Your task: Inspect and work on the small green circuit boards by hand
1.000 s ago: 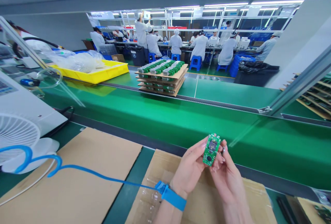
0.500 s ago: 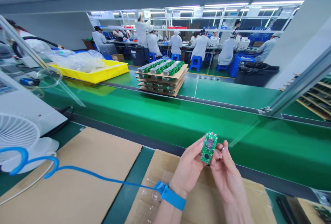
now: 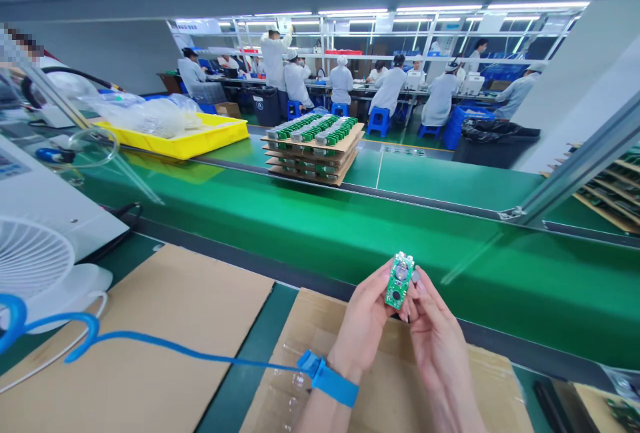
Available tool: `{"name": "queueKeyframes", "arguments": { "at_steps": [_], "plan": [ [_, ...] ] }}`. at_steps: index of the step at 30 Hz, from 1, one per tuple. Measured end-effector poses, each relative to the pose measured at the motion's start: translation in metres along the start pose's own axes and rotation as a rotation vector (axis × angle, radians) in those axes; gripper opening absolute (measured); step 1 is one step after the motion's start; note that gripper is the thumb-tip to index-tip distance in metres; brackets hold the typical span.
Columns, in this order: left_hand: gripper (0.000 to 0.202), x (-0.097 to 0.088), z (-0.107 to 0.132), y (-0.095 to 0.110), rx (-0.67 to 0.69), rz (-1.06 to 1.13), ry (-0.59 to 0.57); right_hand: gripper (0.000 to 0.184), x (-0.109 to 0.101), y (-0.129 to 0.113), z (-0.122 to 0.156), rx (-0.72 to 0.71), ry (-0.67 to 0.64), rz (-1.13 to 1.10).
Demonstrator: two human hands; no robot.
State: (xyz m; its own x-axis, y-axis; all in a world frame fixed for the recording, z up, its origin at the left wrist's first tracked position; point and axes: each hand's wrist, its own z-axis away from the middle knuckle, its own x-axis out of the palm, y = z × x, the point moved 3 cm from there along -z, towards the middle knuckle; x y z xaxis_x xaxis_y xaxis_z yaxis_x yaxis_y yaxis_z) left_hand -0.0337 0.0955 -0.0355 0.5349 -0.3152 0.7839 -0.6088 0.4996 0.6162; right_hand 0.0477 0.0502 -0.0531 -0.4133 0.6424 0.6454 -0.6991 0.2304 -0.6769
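A small green rectangular circuit board [image 3: 399, 280] with a round silvery disc near its top stands upright in the near middle, above a flat brown cardboard sheet [image 3: 320, 346] and in front of the green conveyor belt [image 3: 350, 233]. The left hand [image 3: 365, 323] pinches its left edge between fingertips, and the right hand [image 3: 437, 343] pinches its right edge, thumb tip by the disc; a blue wrist strap [image 3: 330, 379] with a coiled blue cord [image 3: 165, 339] circles the left wrist. Farther off, a stack of cardboard trays carrying green boards [image 3: 314, 149] sits beyond the belt, a yellow plastic tray [image 3: 190, 139] lies far left, and a white fan [image 3: 35, 266] stands near left.
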Motion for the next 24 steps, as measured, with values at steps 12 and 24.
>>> {"name": "queueKeyframes", "arguments": {
  "at_steps": [12,24],
  "plan": [
    [0.034,0.0007,0.0018,0.0014,0.009,-0.058,0.036,0.041,0.0001,0.001,-0.0003,0.011,-0.041,0.013],
    [0.032,-0.0014,0.0029,-0.001,0.015,-0.09,0.026,0.039,-0.0001,0.0011,0.0007,0.012,-0.051,0.029]
  ]
}}
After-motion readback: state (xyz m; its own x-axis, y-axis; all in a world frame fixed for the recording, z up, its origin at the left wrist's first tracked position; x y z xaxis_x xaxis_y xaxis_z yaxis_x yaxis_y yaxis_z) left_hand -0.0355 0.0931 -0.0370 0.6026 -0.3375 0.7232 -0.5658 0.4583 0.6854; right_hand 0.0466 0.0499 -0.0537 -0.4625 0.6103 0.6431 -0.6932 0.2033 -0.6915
